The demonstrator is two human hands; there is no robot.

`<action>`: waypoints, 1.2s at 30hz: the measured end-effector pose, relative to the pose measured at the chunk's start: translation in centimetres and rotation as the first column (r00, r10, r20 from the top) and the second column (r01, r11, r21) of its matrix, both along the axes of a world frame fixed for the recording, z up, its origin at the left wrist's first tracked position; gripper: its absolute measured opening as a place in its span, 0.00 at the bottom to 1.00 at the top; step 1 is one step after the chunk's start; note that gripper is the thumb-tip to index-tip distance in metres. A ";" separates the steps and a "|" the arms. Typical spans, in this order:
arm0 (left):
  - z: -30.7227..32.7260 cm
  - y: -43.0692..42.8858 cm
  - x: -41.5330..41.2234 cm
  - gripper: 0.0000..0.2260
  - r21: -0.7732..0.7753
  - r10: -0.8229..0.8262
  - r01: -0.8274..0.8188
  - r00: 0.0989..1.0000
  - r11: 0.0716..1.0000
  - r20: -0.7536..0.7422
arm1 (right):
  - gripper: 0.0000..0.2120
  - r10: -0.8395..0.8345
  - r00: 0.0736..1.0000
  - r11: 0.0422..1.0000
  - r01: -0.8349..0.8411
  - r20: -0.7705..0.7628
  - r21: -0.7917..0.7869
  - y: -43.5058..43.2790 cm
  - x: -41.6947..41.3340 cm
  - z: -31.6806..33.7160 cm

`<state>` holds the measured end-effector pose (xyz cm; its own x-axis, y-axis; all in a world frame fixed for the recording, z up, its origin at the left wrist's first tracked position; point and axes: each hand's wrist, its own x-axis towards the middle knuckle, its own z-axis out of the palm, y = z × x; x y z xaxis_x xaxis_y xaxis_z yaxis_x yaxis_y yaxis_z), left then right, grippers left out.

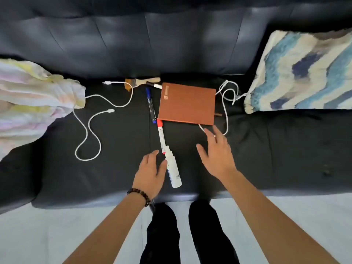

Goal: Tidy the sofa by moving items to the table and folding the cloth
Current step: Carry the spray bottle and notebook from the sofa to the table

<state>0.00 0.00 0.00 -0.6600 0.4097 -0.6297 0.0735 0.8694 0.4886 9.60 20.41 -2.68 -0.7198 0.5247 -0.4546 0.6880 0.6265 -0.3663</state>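
Est. progress: nil. On black leather sofa [114,168]: brown hardcover notebook [187,103], white plastic bottle [173,170], red-capped white marker [161,137], white cables [89,141]. Pastel striped cloth [32,96] crumpled, unfolded, at L end. L hand [149,171] slack, gripping nothing, beside bottle. R hand [216,151] spread, empty, near notebook. Table not visible.

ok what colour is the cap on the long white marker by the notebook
Red: the marker cap shows clearly in the head view.

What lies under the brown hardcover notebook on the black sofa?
A white charging cable slips under the brown hardcover notebook at its near edge, and a thin dark strip sticks out on the right. Whatever else it covers cannot be seen.
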 end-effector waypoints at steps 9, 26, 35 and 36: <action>-7.6 1.8 2.4 0.39 -0.086 0.062 -0.065 0.997 0.994 -0.043 | 0.40 0.248 0.969 0.936 -0.235 -0.017 0.263 3.8 -6.1 -8.9; 6.4 0.8 -0.8 0.23 0.183 0.513 -0.528 0.849 0.829 0.125 | 0.24 0.244 0.966 0.900 -0.192 -0.088 0.390 4.7 -8.1 7.1; 28.6 -2.3 -2.3 0.24 0.505 0.406 -0.411 0.905 0.759 0.127 | 0.19 -0.290 0.923 0.929 0.336 -0.254 0.158 -3.5 6.6 32.1; 30.8 -2.9 -2.1 0.23 0.534 0.387 -0.391 0.913 0.750 0.126 | 0.18 -0.362 0.891 0.904 0.408 -0.274 0.131 -4.8 8.5 34.5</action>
<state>-2.06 -2.94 30.80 -0.8340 0.3894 -0.3910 -0.2181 0.4182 0.8818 18.10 15.60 31.81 -0.5182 0.8389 -0.1668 0.7952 0.4006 -0.4552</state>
